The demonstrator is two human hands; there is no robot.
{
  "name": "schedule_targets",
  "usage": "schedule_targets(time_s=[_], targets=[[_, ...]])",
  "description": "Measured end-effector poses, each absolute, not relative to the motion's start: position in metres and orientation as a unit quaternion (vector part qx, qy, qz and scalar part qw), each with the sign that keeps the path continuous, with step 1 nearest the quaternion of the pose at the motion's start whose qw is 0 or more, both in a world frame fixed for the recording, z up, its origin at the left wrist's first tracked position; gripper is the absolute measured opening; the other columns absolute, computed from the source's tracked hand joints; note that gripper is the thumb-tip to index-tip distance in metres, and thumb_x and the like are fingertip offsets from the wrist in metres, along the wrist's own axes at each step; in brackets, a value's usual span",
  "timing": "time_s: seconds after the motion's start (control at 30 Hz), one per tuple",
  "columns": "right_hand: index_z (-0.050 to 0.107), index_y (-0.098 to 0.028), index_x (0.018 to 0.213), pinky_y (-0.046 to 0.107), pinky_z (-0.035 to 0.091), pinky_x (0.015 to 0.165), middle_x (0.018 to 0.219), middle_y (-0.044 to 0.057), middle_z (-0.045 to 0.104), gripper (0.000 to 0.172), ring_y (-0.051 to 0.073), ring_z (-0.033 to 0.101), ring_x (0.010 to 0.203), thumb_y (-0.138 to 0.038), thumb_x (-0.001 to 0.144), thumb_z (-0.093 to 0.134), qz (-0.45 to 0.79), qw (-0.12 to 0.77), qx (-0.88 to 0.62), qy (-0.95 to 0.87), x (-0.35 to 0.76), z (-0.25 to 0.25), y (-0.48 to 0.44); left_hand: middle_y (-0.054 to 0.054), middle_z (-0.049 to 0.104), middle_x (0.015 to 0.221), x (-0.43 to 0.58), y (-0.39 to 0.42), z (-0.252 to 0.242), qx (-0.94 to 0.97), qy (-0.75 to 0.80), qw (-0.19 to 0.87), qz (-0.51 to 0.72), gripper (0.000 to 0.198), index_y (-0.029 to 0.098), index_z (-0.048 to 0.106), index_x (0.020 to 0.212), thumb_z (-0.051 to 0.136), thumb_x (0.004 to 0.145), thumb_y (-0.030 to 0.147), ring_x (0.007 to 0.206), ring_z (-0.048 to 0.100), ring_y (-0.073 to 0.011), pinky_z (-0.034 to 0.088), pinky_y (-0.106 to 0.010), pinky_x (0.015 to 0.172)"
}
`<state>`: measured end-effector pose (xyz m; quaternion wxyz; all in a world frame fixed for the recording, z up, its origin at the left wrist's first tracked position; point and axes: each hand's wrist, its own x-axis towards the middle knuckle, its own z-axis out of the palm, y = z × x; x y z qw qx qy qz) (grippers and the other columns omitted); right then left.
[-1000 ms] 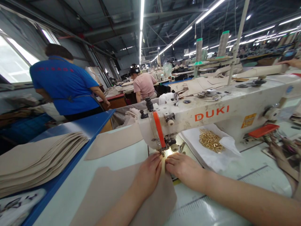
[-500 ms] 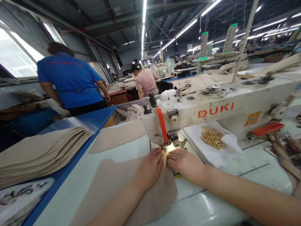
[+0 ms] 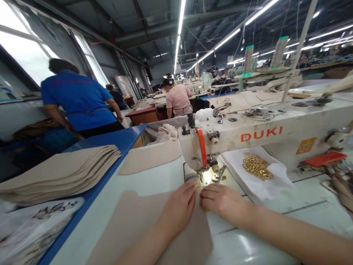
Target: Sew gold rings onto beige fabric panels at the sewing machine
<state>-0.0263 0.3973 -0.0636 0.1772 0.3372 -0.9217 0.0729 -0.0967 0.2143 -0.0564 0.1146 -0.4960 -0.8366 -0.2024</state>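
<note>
A beige fabric piece [image 3: 138, 221] lies on the pale green sewing table, reaching toward the needle area of a white sewing machine [image 3: 228, 134]. My left hand [image 3: 180, 204] pinches the piece's upper edge just in front of the lit presser foot [image 3: 204, 171]. Beside it, my right hand [image 3: 223, 200] has curled fingers closed at the same edge, close to the left fingertips. What exactly lies between the fingertips is mostly hidden. The fabric's front part runs beneath my left forearm.
A stack of beige panels [image 3: 63, 169] lies on a blue table [image 3: 132, 134] at left. Another beige panel [image 3: 151, 156] rests beyond my hands. Gold metal rings [image 3: 256, 166] sit on white paper [image 3: 281, 180] under the machine arm. One person in blue [image 3: 77, 95] and another in pink [image 3: 179, 97] are farther off.
Both hands have drawn back slightly from the presser foot, with the fabric edge. More of the lit needle plate shows. The camera view has shifted a little left.
</note>
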Motion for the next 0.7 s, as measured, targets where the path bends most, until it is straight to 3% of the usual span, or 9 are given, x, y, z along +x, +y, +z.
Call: schedule_targets(time_s=[0.27, 0.47, 0.7], targets=[[0.061, -0.011, 0.089, 0.032, 0.048, 0.083, 0.088, 0.006, 0.062, 0.012, 0.019, 0.054, 0.087, -0.016, 0.093, 0.051, 0.063, 0.224, 0.4, -0.886, -0.018, -0.063, 0.389, -0.008, 0.065, 0.106, -0.076, 0.198, -0.055, -0.446, -0.852, 0.09, -0.258, 0.025, 0.017, 0.062, 0.103, 0.048, 0.085, 0.01, 0.099, 0.06, -0.019, 0.051, -0.036, 0.091], [0.06, -0.013, 0.085, 0.031, 0.048, 0.081, 0.087, 0.005, 0.061, 0.014, 0.018, 0.054, 0.084, -0.016, 0.093, 0.049, 0.057, 0.221, 0.378, -0.897, -0.02, -0.065, 0.39, -0.004, 0.062, 0.081, -0.091, 0.219, -0.05, -0.397, -0.865, 0.076, -0.297, 0.014, 0.017, 0.064, 0.075, 0.056, 0.076, 0.006, 0.084, 0.057, -0.0197, 0.049, -0.034, 0.076], [0.059, -0.015, 0.085, 0.031, 0.046, 0.086, 0.089, 0.004, 0.061, 0.013, 0.017, 0.056, 0.088, -0.012, 0.092, 0.049, 0.122, 0.222, 0.365, -0.896, -0.02, -0.07, 0.386, -0.003, 0.061, 0.083, -0.086, 0.22, -0.05, -0.368, -0.874, 0.038, -0.316, 0.016, 0.018, 0.065, 0.073, 0.056, 0.072, 0.004, 0.088, 0.055, -0.0199, 0.047, -0.033, 0.079]])
